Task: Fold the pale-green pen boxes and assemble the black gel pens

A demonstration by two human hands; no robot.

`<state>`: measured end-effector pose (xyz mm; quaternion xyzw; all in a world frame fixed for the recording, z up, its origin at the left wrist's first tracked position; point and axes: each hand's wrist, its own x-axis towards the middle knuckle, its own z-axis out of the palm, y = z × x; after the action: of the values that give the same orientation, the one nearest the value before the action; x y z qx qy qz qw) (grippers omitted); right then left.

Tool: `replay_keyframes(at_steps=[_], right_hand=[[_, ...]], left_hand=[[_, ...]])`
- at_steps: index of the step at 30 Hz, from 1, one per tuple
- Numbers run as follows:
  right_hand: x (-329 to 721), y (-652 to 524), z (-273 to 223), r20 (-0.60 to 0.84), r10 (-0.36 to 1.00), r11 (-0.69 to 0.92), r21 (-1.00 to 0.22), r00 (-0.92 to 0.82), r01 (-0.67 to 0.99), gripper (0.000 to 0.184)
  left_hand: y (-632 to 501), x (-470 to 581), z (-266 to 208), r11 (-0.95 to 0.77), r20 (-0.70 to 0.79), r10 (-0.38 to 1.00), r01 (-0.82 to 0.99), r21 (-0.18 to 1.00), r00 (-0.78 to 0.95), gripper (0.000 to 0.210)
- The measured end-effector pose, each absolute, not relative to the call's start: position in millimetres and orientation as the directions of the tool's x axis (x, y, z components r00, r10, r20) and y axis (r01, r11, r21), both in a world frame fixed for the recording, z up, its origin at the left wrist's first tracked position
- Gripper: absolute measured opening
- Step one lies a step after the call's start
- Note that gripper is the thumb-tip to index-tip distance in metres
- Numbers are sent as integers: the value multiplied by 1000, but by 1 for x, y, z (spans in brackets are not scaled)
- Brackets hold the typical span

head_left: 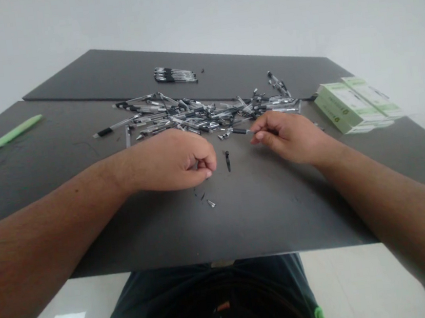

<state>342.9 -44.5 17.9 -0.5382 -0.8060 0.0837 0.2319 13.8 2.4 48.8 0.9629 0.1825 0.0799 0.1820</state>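
Note:
My right hand [286,137] pinches a pen [240,131] with a black grip at the right front of the pile. Its thumb and forefinger are on the clear part of the barrel, and the black grip points left. My left hand [176,159] is curled above the table, thumb against fingers; whatever may be between them is hidden. Between the hands lies a small black pen cap [228,161]. A silvery pen tip [211,203] rests nearer to me. Behind both hands spreads a loose pile of clear pens [191,112] with black grips and small parts.
A neat bundle of pens [175,75] lies at the back, with a tiny dark piece beside it. Two green and white boxes [356,105] are at the right. A long light green stick-like object [6,139] lies at the left. The grey table [273,213] has its front edge near my lap.

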Motion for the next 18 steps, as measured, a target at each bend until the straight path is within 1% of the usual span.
replay_keyframes(at_steps=[2, 3, 5, 7, 11, 14, 18], right_hand=[[345, -43, 18, 298, 906, 400, -373, -300, 837, 17], [346, -43, 18, 303, 906, 398, -368, -296, 840, 17], [347, -43, 18, 307, 905, 396, -361, -294, 845, 18], [347, -43, 18, 307, 905, 396, -355, -294, 847, 19], [347, -43, 19, 297, 908, 392, -358, -295, 848, 20], [346, -43, 18, 295, 908, 393, -359, -296, 847, 20], [347, -43, 16, 301, 908, 392, -358, -293, 847, 18]], left_hand=[[-5, 15, 52, -857, -19, 284, 262, 443, 959, 10], [-9, 15, 52, -856, -53, 248, 245, 456, 967, 7], [-15, 17, 50, -865, -97, 204, 226, 447, 974, 11], [-19, 18, 47, -878, -105, 187, 214, 427, 977, 16], [-21, 19, 41, -890, -65, 155, 167, 425, 986, 16], [-24, 21, 39, -902, -66, 131, 146, 406, 989, 19], [-26, 22, 37, -906, -68, 159, 172, 387, 985, 18]])
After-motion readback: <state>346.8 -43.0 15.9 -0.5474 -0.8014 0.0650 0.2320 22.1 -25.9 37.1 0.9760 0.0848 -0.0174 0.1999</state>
